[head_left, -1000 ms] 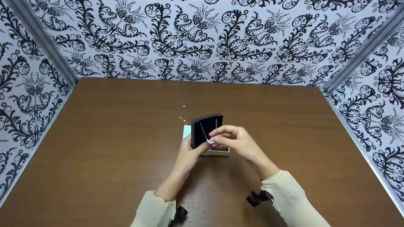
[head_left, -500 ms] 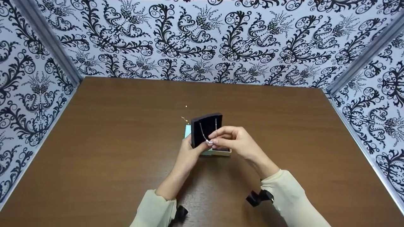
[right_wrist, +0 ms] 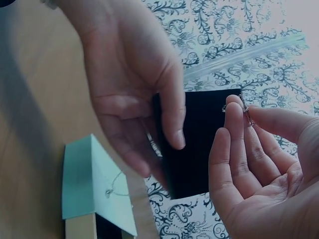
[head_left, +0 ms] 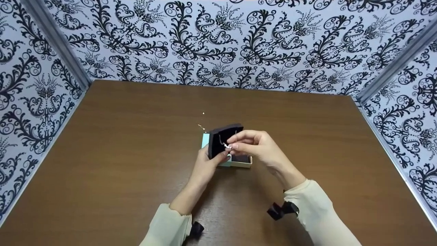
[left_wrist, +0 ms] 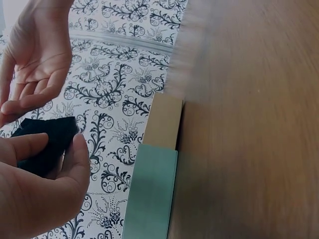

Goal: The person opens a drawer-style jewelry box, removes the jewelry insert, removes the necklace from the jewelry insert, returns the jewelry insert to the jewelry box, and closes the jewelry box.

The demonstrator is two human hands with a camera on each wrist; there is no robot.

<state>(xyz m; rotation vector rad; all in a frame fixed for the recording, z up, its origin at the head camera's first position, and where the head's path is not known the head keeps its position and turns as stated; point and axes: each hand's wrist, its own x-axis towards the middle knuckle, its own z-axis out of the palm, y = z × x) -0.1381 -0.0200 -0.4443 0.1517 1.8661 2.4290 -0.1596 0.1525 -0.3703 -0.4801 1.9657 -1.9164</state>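
Observation:
My left hand [head_left: 204, 167] grips a black velvet jewelry pad [head_left: 215, 143] by its lower left edge, thumb across its front. The pad stands tilted over the box. A silver necklace [head_left: 226, 146] with a row of sparkling stones runs down the pad's face. My right hand [head_left: 263, 147] pinches the necklace by its stones between thumb and fingertips, just in front of the pad. In the right wrist view the chain [right_wrist: 245, 104] shows at these fingertips, near the pad's upper corner. The left hand's fingers lie behind the pad [right_wrist: 199, 149].
Below the hands stands a teal box [right_wrist: 79, 179] with a cream tray [head_left: 241, 165], black inside, beside it. Small gold glinting pieces [head_left: 202, 127] lie on the brown table [head_left: 136, 153] behind the box. Patterned walls [head_left: 218, 41] enclose the table's back and sides.
My right hand has risen slightly with the necklace's stones, and the chain stands out from the pad. The pad's lower edge has come up, showing more of the tray below. The head view has shifted slightly.

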